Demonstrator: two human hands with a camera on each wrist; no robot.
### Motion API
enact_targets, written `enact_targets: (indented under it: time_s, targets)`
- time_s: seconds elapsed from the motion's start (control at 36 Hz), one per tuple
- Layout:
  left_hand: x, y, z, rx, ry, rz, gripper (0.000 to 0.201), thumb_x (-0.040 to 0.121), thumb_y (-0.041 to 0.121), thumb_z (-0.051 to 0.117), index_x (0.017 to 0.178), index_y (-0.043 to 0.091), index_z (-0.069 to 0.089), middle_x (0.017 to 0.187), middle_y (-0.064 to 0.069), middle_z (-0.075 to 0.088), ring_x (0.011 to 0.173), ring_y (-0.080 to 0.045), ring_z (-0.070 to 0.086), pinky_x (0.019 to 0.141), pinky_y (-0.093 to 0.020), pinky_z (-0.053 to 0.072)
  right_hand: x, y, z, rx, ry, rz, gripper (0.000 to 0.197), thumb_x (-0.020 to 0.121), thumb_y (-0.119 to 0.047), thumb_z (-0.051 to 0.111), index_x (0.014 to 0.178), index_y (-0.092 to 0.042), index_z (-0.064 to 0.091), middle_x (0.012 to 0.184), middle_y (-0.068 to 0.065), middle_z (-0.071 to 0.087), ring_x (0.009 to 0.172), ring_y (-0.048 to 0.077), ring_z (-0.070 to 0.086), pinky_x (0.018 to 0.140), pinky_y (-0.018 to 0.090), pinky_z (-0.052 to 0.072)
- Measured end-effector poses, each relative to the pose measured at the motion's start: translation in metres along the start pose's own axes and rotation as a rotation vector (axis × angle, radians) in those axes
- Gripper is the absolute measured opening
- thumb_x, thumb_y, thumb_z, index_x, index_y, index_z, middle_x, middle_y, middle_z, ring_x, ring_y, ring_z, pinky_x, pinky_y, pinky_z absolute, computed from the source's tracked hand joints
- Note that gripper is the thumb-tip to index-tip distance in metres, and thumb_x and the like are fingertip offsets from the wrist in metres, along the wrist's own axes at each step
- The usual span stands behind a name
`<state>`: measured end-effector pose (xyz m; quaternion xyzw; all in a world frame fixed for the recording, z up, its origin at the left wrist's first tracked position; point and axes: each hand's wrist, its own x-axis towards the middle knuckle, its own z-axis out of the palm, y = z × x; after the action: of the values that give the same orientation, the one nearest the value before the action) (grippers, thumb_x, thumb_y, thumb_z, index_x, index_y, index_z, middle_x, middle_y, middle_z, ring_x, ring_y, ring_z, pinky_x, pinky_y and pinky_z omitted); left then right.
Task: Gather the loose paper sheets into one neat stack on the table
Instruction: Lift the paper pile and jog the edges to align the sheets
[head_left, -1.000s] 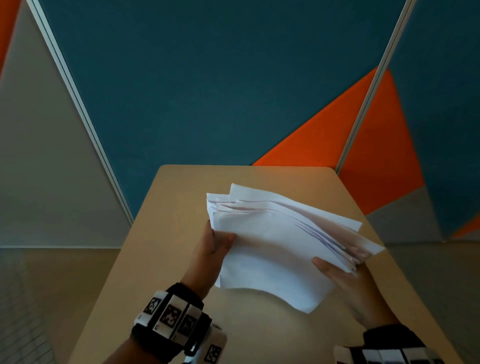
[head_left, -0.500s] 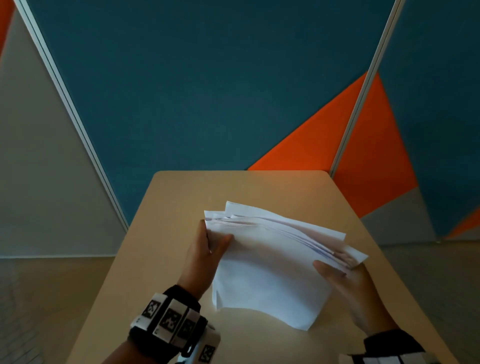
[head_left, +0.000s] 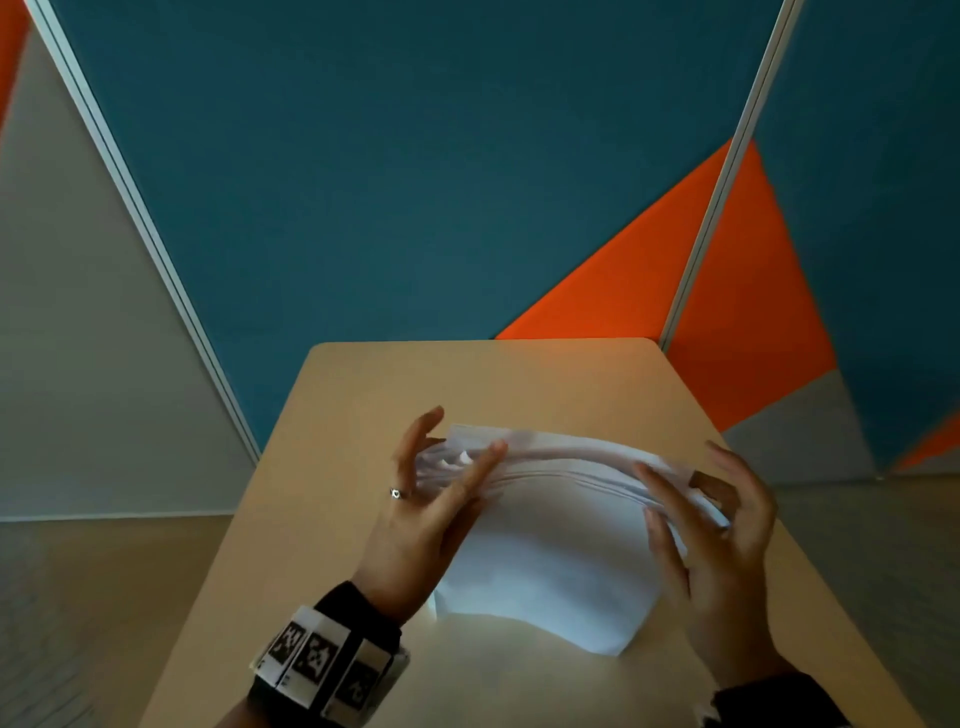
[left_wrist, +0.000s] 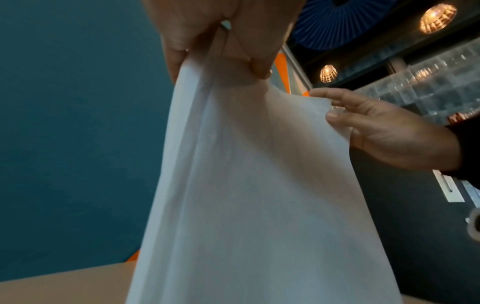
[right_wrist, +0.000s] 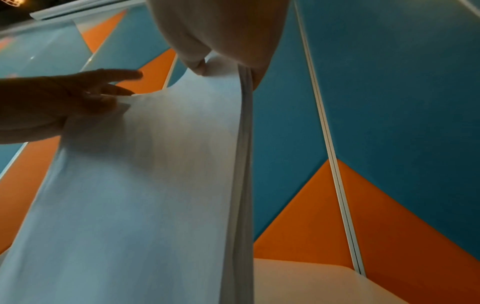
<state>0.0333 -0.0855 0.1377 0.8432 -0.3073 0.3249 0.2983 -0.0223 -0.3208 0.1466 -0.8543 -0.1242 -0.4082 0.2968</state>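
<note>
Beige table before teal-orange wall panels, both hands' fingers grasping upright paper sheets.

I see a light wooden table at 6 o'clock, backed by teal wall panels at 12 with an orange wedge at 3, split by pale metal strips. Grey panel at 9. Warm ceiling lamps glow overhead.

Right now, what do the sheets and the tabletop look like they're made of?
Sheets: thin white matte paper, probably; they bow between both hands and light glows through them. Tabletop: pale beige, smooth, faint sheen, no visible grain; likely laminate rather than bare wood.
</note>
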Motion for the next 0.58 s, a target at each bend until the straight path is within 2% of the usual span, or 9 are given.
enact_targets:
  time_s: [0.08,0.14,0.19,0.28,0.36,0.42,0.44,0.47,0.58]
  targets:
    - [-0.008,-0.002,0.003,0.034,-0.043,-0.011,0.044,0.093,0.028,0.041,0.13,0.05,0.032,0.143,-0.006,0.016,0.123,-0.023,0.038,0.109,-0.014,0.027,-0.005,0.007,0.0,-0.005,-0.04,0.024,0.031,0.087,-0.022,0.051,0.116,-0.018,0.061,0.135,0.008,0.031,0.115,0.021,0.044,0.101,0.005,0.033]
    - [-0.006,-0.002,0.003,0.023,-0.042,-0.025,0.035,0.096,0.035,0.034,0.129,0.047,0.034,0.141,-0.009,0.02,0.121,-0.025,0.04,0.11,-0.009,0.024,-0.006,0.008,0.002,-0.003,-0.054,0.009,0.034,0.088,-0.025,0.05,0.121,-0.023,0.055,0.136,0.007,0.03,0.117,0.025,0.045,0.102,0.008,0.035]
    - [-0.005,-0.002,0.002,0.009,-0.052,-0.038,0.036,0.094,0.036,0.037,0.129,0.043,0.034,0.14,-0.012,0.022,0.12,-0.025,0.042,0.109,-0.009,0.024,-0.005,0.006,0.002,0.02,-0.038,-0.003,0.037,0.092,-0.033,0.045,0.129,-0.032,0.045,0.136,0.011,0.029,0.117,0.018,0.043,0.104,0.006,0.033]
    - [-0.004,-0.001,0.001,0.01,-0.07,-0.051,0.047,0.087,0.033,0.05,0.129,0.041,0.032,0.139,-0.013,0.023,0.12,-0.026,0.043,0.102,-0.018,0.036,-0.003,0.003,0.003,-0.012,-0.048,-0.043,0.041,0.092,-0.035,0.043,0.133,-0.044,0.037,0.137,0.013,0.027,0.121,0.011,0.037,0.106,0.004,0.03]
    - [-0.003,0.002,0.0,0.028,-0.063,-0.053,0.044,0.087,0.036,0.05,0.128,0.042,0.034,0.138,-0.01,0.027,0.118,-0.032,0.049,0.1,-0.023,0.04,-0.005,0.005,0.004,-0.054,-0.1,-0.023,0.038,0.088,-0.029,0.047,0.126,-0.027,0.052,0.139,0.01,0.028,0.13,0.001,0.028,0.108,0.005,0.028]
    - [-0.002,0.003,-0.002,0.015,-0.08,-0.055,0.038,0.091,0.04,0.044,0.127,0.043,0.035,0.136,-0.009,0.028,0.116,-0.033,0.05,0.101,-0.021,0.037,-0.005,0.007,0.005,-0.022,-0.092,0.016,0.036,0.086,-0.024,0.052,0.121,-0.019,0.056,0.139,0.01,0.03,0.13,0.009,0.035,0.108,0.018,0.037]
    - [-0.001,0.004,-0.003,0.011,-0.077,-0.063,0.037,0.091,0.041,0.042,0.127,0.044,0.035,0.135,-0.009,0.029,0.116,-0.031,0.048,0.101,-0.022,0.038,-0.004,0.007,0.004,-0.007,-0.083,0.028,0.036,0.085,-0.023,0.054,0.12,-0.018,0.056,0.139,0.01,0.031,0.128,0.017,0.04,0.104,0.028,0.044]
    - [0.0,0.005,-0.003,0.009,-0.079,-0.065,0.037,0.091,0.041,0.042,0.128,0.044,0.035,0.135,-0.008,0.029,0.117,-0.029,0.046,0.1,-0.024,0.041,-0.003,0.006,0.005,0.006,-0.077,0.034,0.036,0.085,-0.023,0.055,0.12,-0.02,0.056,0.138,0.01,0.031,0.126,0.021,0.042,0.1,0.033,0.048]
    - [-0.001,0.007,0.0,-0.002,-0.144,-0.067,0.045,0.083,0.027,0.05,0.126,0.035,0.042,0.133,-0.008,0.03,0.116,-0.026,0.039,0.096,-0.026,0.041,0.0,0.003,0.009,-0.088,-0.116,-0.009,0.036,0.087,-0.034,0.053,0.122,-0.031,0.051,0.135,0.008,0.036,0.131,0.003,0.032,0.104,0.022,0.04]
